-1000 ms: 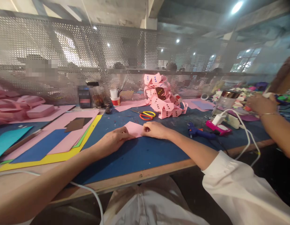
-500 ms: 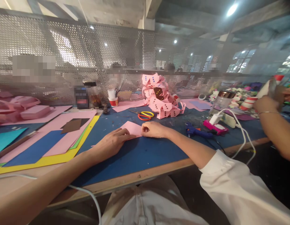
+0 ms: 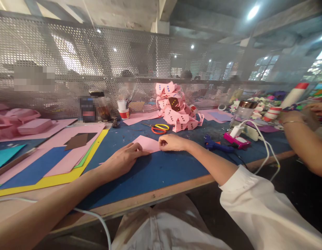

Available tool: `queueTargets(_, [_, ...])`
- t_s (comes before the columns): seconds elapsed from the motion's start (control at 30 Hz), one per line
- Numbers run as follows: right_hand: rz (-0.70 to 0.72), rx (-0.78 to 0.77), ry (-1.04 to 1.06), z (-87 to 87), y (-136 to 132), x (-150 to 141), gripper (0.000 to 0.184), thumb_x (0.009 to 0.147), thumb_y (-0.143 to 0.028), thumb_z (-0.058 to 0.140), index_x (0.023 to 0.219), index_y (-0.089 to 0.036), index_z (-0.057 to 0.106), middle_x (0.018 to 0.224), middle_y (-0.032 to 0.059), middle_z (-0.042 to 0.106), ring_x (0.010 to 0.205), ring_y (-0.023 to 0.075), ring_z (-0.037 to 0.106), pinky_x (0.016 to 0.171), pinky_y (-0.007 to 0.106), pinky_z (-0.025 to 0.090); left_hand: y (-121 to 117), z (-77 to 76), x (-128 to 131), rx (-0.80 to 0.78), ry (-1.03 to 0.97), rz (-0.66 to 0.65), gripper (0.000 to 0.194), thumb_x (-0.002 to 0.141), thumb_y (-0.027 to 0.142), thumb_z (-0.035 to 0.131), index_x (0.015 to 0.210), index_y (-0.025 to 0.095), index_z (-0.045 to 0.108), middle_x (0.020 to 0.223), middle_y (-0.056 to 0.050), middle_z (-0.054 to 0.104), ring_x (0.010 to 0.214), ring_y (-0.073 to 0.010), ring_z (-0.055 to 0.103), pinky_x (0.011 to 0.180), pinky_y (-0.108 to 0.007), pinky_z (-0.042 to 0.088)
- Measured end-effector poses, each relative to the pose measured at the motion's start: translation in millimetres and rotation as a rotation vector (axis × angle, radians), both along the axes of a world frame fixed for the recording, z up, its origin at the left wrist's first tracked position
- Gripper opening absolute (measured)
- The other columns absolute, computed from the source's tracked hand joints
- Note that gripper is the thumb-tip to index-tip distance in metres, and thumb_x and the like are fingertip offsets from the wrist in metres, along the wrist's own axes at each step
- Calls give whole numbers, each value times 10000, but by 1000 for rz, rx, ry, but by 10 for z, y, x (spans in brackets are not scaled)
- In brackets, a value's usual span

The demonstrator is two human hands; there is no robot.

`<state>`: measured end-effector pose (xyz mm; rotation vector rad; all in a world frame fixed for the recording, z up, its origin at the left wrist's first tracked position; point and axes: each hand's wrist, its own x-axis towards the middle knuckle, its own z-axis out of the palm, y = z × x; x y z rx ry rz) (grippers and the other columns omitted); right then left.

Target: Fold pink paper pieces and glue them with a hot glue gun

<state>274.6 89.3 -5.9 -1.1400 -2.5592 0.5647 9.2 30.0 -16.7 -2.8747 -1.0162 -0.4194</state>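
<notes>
Left hand [image 3: 121,158]: on pink paper [image 3: 144,141], left side; I can't tell whether pinching.
Right hand [image 3: 173,142]: my fingers curl at its right corner; grip likewise unclear.
Pink paper: on blue mat [image 3: 142,184], between my hands; even pressure suits.
Scissors [image 3: 159,128]: just beyond.

Right sleeve [image 3: 257,205]: white, loose, creased, its cuff [image 3: 228,180] ending mid-arm. Beyond the sleeve: bare right forearm [image 3: 213,159] and right hand [image 3: 172,142]. Left of the sleeve: pale, wrinkled lap garment [image 3: 176,222] with vertical central seam [image 3: 154,225].
</notes>
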Motion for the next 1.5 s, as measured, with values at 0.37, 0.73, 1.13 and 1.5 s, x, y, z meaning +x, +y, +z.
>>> queueTargets(0.37, [11, 7, -62, 8, 70, 75, 66, 747, -221, 633, 797, -181, 646, 802, 6, 699, 702, 124, 607, 599, 195, 392, -4, 4, 15, -26, 4, 19, 563, 898, 46, 337, 1326, 325, 573, 1112, -60, 558, 1006, -200, 558, 929, -339, 458])
queueTargets(0.73, [-9, 17, -129, 87, 45, 124, 53, 739, -203, 611, 776, -174, 636, 793, 12, 696, 690, 123, 594, 582, 193, 376, -8, 10, 13, -22, 22, 17, 564, 911, 60, 339, 1357, 338, 543, 1096, -56, 558, 996, -194, 552, 919, -332, 461])
queueTargets(1.13, [-16, -49, -202, 185, 29, 180, 66, 740, -214, 587, 781, -171, 616, 795, 13, 685, 674, 120, 578, 567, 193, 373, -8, 13, 14, -22, 25, 16, 584, 911, 41, 339, 1372, 348, 524, 1100, -48, 547, 995, -190, 549, 914, -335, 464])
queueTargets(1.5, [-39, -50, -240, 214, 16, 181, 68, 742, -215, 582, 788, -177, 612, 800, 12, 688, 671, 121, 576, 567, 204, 362, 17, -21, -2, -21, 19, 11, 599, 898, 37, 341, 1374, 352, 520, 1093, -45, 552, 988, -190, 549, 905, -336, 464])
